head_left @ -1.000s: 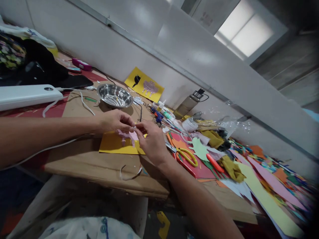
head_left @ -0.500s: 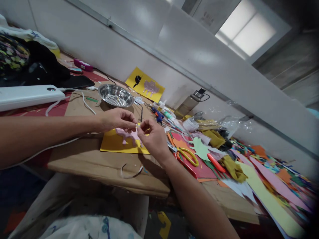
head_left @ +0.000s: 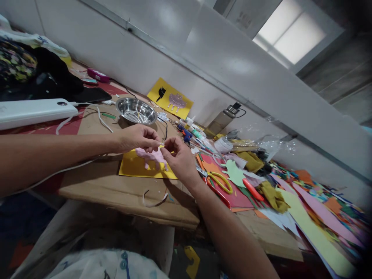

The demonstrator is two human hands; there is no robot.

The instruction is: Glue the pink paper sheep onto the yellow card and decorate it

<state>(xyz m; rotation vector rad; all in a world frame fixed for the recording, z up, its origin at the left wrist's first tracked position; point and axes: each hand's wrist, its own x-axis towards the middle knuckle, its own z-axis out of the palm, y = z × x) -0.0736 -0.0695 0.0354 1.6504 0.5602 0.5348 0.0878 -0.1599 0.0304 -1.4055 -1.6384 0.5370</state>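
My left hand (head_left: pixel 139 138) and my right hand (head_left: pixel 180 157) meet fingertip to fingertip above the cardboard. Between them is a small whitish piece (head_left: pixel 162 143), too small to name. My left thumb and forefinger are pinched on it. The right fingers are curled together at its other end; whether they grip it is hard to see. Below lies a yellow card (head_left: pixel 133 166) with a pink cut-out shape (head_left: pixel 151 155) on it, partly covered by my hands. A thin curved strip (head_left: pixel 155 203) rests nearer the cardboard's front edge.
Behind my hands stands a steel bowl (head_left: pixel 136 111). Against the wall leans a yellow card with black and pink shapes (head_left: pixel 171 99). To the right are yellow-handled scissors (head_left: pixel 220 182), a red-orange cutter (head_left: pixel 252 189), coloured sheets (head_left: pixel 302 217) and a bottle (head_left: pixel 222 120). A white power bank (head_left: pixel 35 113) trails a cable leftward.
My fingertips have drawn slightly apart, and more of the whitish piece shows between them. The objects on the table keep their places; the view has shifted a little.
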